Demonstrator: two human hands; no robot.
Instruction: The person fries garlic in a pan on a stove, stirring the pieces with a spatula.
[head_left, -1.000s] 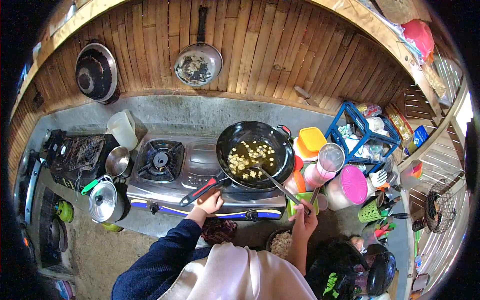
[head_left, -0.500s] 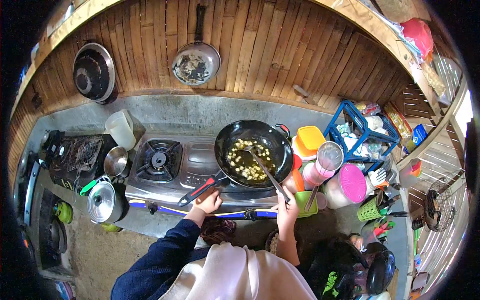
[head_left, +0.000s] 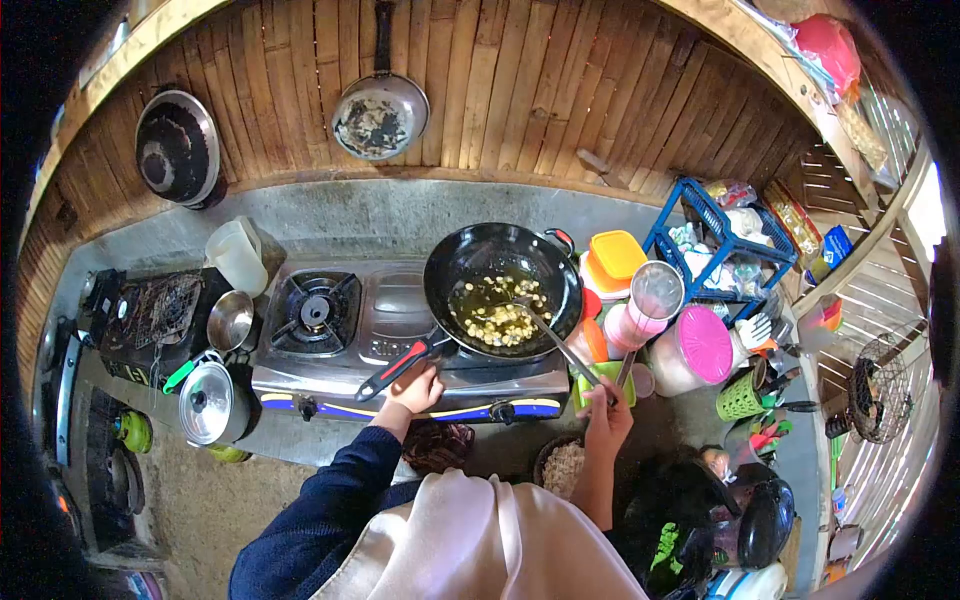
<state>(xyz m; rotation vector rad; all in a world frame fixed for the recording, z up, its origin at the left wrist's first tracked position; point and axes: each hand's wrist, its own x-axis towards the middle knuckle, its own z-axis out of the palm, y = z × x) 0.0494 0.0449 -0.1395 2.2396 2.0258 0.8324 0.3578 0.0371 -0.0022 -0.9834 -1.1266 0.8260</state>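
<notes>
A black wok (head_left: pixel 440 262) sits on the right burner, with pale, chopped pieces (head_left: pixel 502 325) frying in oil. My right hand (head_left: pixel 606 415) is closed round the dark grip of a long-handled metal spatula (head_left: pixel 560 342), whose head dips among the pieces. The wok's black-and-red handle (head_left: pixel 392 370) points toward the lower left. Just below that handle, my left hand (head_left: pixel 416 388) lies at the front edge of the stove (head_left: pixel 480 388), its fingers curled in and the handle showing above it.
A bare left burner (head_left: pixel 315 310) adjoins the wok. Right of it stand orange-lidded tubs (head_left: pixel 617 256), a green tray (head_left: pixel 590 400), a pink-lidded container (head_left: pixel 704 345) and a blue rack (head_left: pixel 715 225). A lidded pot (head_left: pixel 212 402) is at the left; a bowl of rice-like food (head_left: pixel 562 468) sits below.
My right hand has moved right and slightly down with the spatula, whose head shifted right in the wok. The pieces have gathered lower. My left hand stays beside the handle.
</notes>
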